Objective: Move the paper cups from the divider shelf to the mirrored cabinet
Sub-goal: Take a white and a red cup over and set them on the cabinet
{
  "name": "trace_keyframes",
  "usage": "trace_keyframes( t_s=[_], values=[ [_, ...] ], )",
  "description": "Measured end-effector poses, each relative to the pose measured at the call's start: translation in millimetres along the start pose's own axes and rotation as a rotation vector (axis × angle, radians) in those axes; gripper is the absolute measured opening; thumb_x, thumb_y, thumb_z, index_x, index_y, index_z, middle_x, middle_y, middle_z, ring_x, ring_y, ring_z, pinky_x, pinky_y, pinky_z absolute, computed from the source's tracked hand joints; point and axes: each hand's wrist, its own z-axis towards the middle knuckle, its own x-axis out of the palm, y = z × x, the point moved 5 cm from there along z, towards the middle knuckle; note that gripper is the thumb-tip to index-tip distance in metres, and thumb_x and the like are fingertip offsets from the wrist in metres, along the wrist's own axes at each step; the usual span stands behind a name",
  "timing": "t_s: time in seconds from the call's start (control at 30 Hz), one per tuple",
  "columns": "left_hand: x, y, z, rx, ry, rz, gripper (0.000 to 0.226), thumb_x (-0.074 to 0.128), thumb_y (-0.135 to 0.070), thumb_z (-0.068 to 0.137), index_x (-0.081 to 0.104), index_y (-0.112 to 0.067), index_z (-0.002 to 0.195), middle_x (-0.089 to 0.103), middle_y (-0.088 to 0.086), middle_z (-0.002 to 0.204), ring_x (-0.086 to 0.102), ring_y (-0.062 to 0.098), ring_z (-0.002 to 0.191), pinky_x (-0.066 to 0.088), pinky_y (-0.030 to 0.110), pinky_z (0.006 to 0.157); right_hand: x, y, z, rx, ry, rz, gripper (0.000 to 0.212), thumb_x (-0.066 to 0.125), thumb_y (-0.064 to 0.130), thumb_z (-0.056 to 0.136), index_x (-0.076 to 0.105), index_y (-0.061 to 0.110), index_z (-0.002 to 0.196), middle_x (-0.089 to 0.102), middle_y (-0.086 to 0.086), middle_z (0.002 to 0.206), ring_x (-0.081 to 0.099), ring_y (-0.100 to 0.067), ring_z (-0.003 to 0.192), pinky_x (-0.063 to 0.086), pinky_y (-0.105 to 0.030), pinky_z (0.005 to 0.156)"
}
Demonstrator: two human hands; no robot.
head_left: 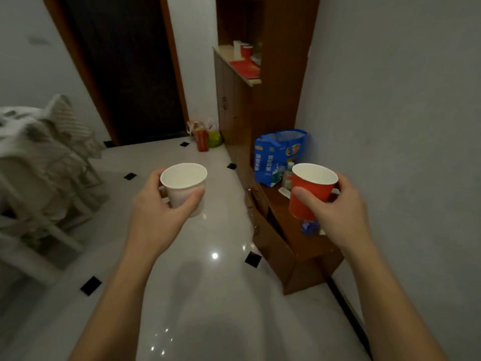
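Cups stood upright: left hand [153,209] gripped the white cup [184,187], right hand [338,207] the red cup [311,191], nearer the shelf [244,71] ahead.

Print on the blue bag [276,155] is too blurred to read.

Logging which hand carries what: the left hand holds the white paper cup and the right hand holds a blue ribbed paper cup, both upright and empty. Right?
Not quite: the head view shows the right hand holding a red ribbed paper cup, not blue. The left hand does hold the white paper cup, both upright and empty.
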Motion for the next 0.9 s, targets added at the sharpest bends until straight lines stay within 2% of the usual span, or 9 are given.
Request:
trace_keyframes(
  t_s=[0.1,0.23,0.33,0.47,0.53,0.6,0.7,0.77,0.9],
  values=[
    [-23,32,35,-0.025,-0.014,0.014,0.075,0.064,-0.063,0.063,0.049,-0.026,0.126,0.055,-0.010,0.116,0.055,0.011,0.103,0.043,0.014,0.073,49,7,24,0.013,0.022,0.019,0.068,0.072,0.072,0.054,0.043,0.051,0.112,0.051,0.032,0.100,0.055,0.002,0.092,0.043,-0.016,0.067],
    [-40,66,71,-0.063,-0.027,0.019,0.069,0.063,-0.064,0.062,0.047,-0.033,0.122,0.054,-0.013,0.114,0.053,0.005,0.100,0.041,0.012,0.073,101,5,57,0.035,0.073,0.009,0.089,0.069,0.079,0.050,0.044,0.042,0.127,0.054,0.020,0.111,0.057,-0.010,0.100,0.052,-0.035,0.081],
    [-43,90,100,-0.102,-0.056,0.024,0.074,0.065,-0.061,0.061,0.048,-0.029,0.125,0.054,-0.013,0.110,0.054,0.001,0.094,0.041,0.008,0.067,137,4,84,0.022,0.105,0.005,0.081,0.071,0.073,0.055,0.046,0.041,0.125,0.057,0.014,0.116,0.058,-0.012,0.102,0.053,-0.041,0.085],
    [-38,126,145,-0.169,-0.094,0.009,0.067,0.075,-0.047,0.067,0.049,-0.027,0.126,0.057,-0.011,0.108,0.054,-0.004,0.094,0.043,0.007,0.064,185,-1,128,0.003,0.145,0.009,0.069,0.074,0.062,0.063,0.047,0.040,0.122,0.057,0.012,0.117,0.056,-0.012,0.105,0.052,-0.036,0.084],
    [-31,140,172,-0.177,-0.101,0.019,0.064,0.073,-0.050,0.068,0.048,-0.031,0.123,0.056,-0.016,0.105,0.054,-0.003,0.093,0.043,0.008,0.063,207,-4,157,-0.007,0.158,0.017,0.063,0.074,0.059,0.064,0.046,0.043,0.118,0.055,0.015,0.113,0.055,-0.012,0.104,0.049,-0.030,0.080],
    [-21,149,204,-0.155,-0.106,0.050,0.062,0.067,-0.058,0.066,0.046,-0.034,0.119,0.054,-0.024,0.101,0.055,-0.003,0.092,0.043,0.008,0.062,229,-8,191,-0.018,0.174,0.023,0.065,0.074,0.058,0.064,0.048,0.037,0.119,0.055,0.012,0.116,0.055,-0.012,0.104,0.049,-0.031,0.082],
    [-4,162,256,-0.158,-0.151,0.088,0.063,0.064,-0.060,0.064,0.046,-0.032,0.117,0.055,-0.018,0.100,0.056,0.000,0.089,0.044,0.007,0.060,259,-13,249,-0.038,0.183,0.042,0.070,0.075,0.056,0.066,0.049,0.031,0.126,0.055,0.010,0.116,0.055,-0.012,0.102,0.049,-0.032,0.083],
    [8,168,293,-0.154,-0.174,0.114,0.061,0.064,-0.058,0.064,0.047,-0.030,0.116,0.056,-0.012,0.102,0.056,0.001,0.088,0.045,0.005,0.058,280,-16,289,-0.038,0.208,0.055,0.072,0.074,0.056,0.064,0.048,0.032,0.127,0.053,0.011,0.114,0.053,-0.011,0.101,0.047,-0.028,0.079],
    [26,182,360,-0.190,-0.227,0.173,0.068,0.067,-0.056,0.067,0.049,-0.023,0.124,0.055,-0.007,0.110,0.056,0.011,0.093,0.043,0.013,0.062,325,-15,365,-0.017,0.285,0.092,0.065,0.078,0.050,0.065,0.044,0.038,0.119,0.051,0.021,0.103,0.052,-0.005,0.091,0.041,-0.017,0.065]
  ],
)
